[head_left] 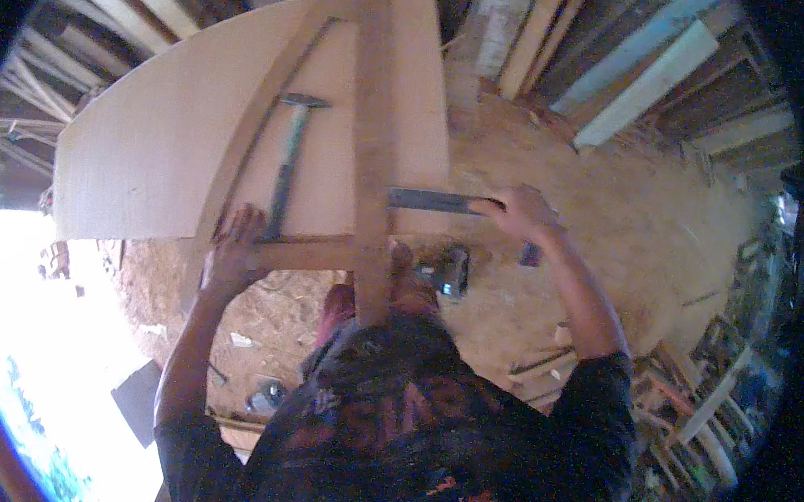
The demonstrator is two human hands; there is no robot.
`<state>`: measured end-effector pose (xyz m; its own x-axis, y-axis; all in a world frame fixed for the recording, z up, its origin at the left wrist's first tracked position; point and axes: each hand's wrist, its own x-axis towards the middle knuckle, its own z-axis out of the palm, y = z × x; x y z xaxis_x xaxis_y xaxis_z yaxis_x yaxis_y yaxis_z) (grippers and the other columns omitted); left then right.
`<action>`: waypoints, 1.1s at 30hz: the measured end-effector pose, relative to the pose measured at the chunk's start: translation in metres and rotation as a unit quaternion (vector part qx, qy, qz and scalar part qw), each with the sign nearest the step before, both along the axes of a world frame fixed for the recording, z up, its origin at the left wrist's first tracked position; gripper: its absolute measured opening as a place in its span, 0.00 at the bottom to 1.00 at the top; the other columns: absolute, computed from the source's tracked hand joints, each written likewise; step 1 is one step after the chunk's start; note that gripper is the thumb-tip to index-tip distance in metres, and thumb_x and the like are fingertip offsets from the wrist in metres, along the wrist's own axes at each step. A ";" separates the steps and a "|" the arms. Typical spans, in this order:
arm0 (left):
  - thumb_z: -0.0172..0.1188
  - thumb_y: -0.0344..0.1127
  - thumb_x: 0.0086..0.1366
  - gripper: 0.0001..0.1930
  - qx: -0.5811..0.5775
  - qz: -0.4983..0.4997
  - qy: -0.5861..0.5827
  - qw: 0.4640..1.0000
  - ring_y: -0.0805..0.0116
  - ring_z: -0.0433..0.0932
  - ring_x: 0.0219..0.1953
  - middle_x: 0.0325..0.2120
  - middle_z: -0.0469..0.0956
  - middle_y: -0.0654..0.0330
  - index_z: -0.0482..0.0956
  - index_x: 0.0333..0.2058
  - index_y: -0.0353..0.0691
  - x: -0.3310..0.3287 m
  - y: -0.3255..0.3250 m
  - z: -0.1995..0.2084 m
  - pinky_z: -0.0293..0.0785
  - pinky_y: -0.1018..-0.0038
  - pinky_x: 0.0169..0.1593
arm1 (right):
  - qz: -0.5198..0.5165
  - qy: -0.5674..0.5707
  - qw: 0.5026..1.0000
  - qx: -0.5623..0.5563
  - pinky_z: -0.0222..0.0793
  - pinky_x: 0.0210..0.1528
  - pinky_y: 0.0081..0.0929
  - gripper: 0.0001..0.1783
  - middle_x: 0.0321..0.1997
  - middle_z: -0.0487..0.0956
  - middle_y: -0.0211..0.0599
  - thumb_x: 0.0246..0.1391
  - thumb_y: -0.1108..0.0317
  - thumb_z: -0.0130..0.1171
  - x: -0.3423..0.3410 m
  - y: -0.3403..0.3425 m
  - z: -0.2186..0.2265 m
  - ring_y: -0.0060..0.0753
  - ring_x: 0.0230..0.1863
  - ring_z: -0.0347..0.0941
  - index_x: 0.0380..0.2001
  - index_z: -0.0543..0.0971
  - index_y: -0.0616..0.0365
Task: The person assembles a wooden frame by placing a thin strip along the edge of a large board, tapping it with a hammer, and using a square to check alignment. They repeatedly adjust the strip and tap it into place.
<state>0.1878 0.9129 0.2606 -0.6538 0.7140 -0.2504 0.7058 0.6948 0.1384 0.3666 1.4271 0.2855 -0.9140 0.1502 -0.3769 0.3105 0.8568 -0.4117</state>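
A wooden frame (372, 159) of a curved rail, a straight rail and a short crosspiece lies in front of me, partly over a large pale board (181, 130). My left hand (235, 256) is closed on the frame's near left corner, where curved rail and crosspiece meet. My right hand (524, 214) grips a dark flat metal bar-like tool (434, 201), whose exact kind I cannot make out. Its far end reaches the right side of the straight rail. Between the rails a hammer (289, 154) lies on the board, head away from me.
A dark power tool (454, 272) sits on the chipboard floor (596, 197) right of my feet. Timber planks (647, 82) lean at the far side. Wood offcuts (717, 404) are heaped at the right. Bright daylight floods the left side.
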 end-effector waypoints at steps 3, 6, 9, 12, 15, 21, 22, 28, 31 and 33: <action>0.69 0.51 0.53 0.47 -0.036 -0.030 0.014 0.999 0.53 0.54 0.74 0.72 0.55 0.52 0.61 0.69 0.44 0.000 -0.006 -0.014 0.64 0.55 0.68 | -0.070 -0.048 0.994 -0.069 0.75 0.44 0.40 0.24 0.40 0.85 0.46 0.58 0.43 0.61 0.002 -0.005 0.001 0.46 0.38 0.83 0.46 0.86 0.49; 0.68 0.53 0.53 0.49 -0.039 -0.070 0.094 0.992 0.52 0.52 0.74 0.72 0.55 0.50 0.57 0.70 0.43 0.005 -0.004 -0.023 0.62 0.56 0.69 | -0.080 -0.023 0.994 -0.076 0.73 0.46 0.38 0.24 0.37 0.85 0.47 0.59 0.47 0.61 0.004 -0.008 0.000 0.42 0.39 0.80 0.43 0.85 0.58; 0.66 0.53 0.56 0.49 -0.039 -0.009 0.036 0.999 0.52 0.52 0.74 0.72 0.53 0.50 0.53 0.72 0.43 0.011 0.000 -0.014 0.62 0.57 0.68 | -0.099 -0.080 0.989 -0.071 0.73 0.43 0.38 0.27 0.32 0.84 0.43 0.60 0.46 0.61 0.008 -0.007 0.000 0.40 0.34 0.79 0.41 0.84 0.63; 0.65 0.50 0.57 0.48 0.046 0.030 0.002 0.998 0.53 0.53 0.74 0.73 0.52 0.50 0.52 0.72 0.45 0.010 0.005 0.000 0.64 0.57 0.68 | -0.044 0.048 0.996 -0.054 0.73 0.36 0.41 0.27 0.26 0.81 0.38 0.61 0.45 0.60 0.008 -0.003 -0.001 0.37 0.26 0.76 0.40 0.84 0.64; 0.65 0.49 0.57 0.48 0.008 0.021 0.004 1.000 0.53 0.54 0.74 0.73 0.52 0.50 0.52 0.72 0.46 0.005 0.007 0.004 0.64 0.57 0.67 | -0.127 -0.110 0.980 -0.104 0.73 0.39 0.40 0.27 0.29 0.82 0.41 0.62 0.45 0.59 0.010 0.003 0.000 0.39 0.30 0.79 0.41 0.84 0.64; 0.65 0.55 0.57 0.47 0.001 0.000 -0.008 1.000 0.57 0.55 0.73 0.72 0.54 0.50 0.53 0.72 0.49 0.003 -0.002 -0.010 0.62 0.56 0.69 | -0.141 -0.162 0.971 -0.108 0.70 0.55 0.39 0.27 0.52 0.80 0.45 0.67 0.48 0.53 0.012 0.008 -0.002 0.41 0.51 0.76 0.56 0.78 0.61; 0.62 0.53 0.61 0.45 -0.001 -0.053 0.026 0.998 0.58 0.53 0.74 0.72 0.54 0.51 0.53 0.72 0.49 0.000 -0.006 -0.010 0.61 0.59 0.70 | -0.174 -0.194 0.950 -0.173 0.67 0.64 0.36 0.29 0.60 0.78 0.41 0.69 0.47 0.48 0.009 0.008 -0.003 0.36 0.60 0.73 0.61 0.75 0.58; 0.73 0.49 0.51 0.53 0.018 0.031 -0.032 0.999 0.53 0.56 0.73 0.73 0.52 0.52 0.54 0.72 0.46 -0.012 0.016 0.001 0.63 0.54 0.67 | 0.025 -0.083 0.996 -0.005 0.74 0.44 0.43 0.26 0.35 0.84 0.49 0.59 0.39 0.59 -0.024 0.013 0.005 0.52 0.36 0.81 0.44 0.87 0.47; 0.76 0.49 0.46 0.57 0.027 0.039 -0.047 0.998 0.52 0.58 0.72 0.73 0.53 0.50 0.54 0.72 0.45 -0.023 0.033 0.006 0.64 0.53 0.66 | -0.015 -0.083 0.996 -0.024 0.75 0.49 0.49 0.31 0.45 0.83 0.49 0.59 0.33 0.55 -0.033 0.019 0.016 0.56 0.44 0.80 0.44 0.86 0.48; 0.78 0.49 0.43 0.59 0.024 0.030 -0.040 0.998 0.51 0.58 0.72 0.73 0.53 0.48 0.54 0.72 0.45 -0.025 0.038 0.007 0.65 0.53 0.65 | 0.000 -0.058 0.998 -0.038 0.74 0.45 0.47 0.31 0.36 0.83 0.51 0.58 0.33 0.56 -0.035 0.022 0.018 0.55 0.38 0.81 0.42 0.87 0.50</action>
<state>0.1625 0.9510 0.2681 -0.6747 0.6865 -0.2712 0.6484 0.7268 0.2267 0.3320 1.4492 0.3037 -0.8638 0.1177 -0.4899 0.3603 0.8239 -0.4375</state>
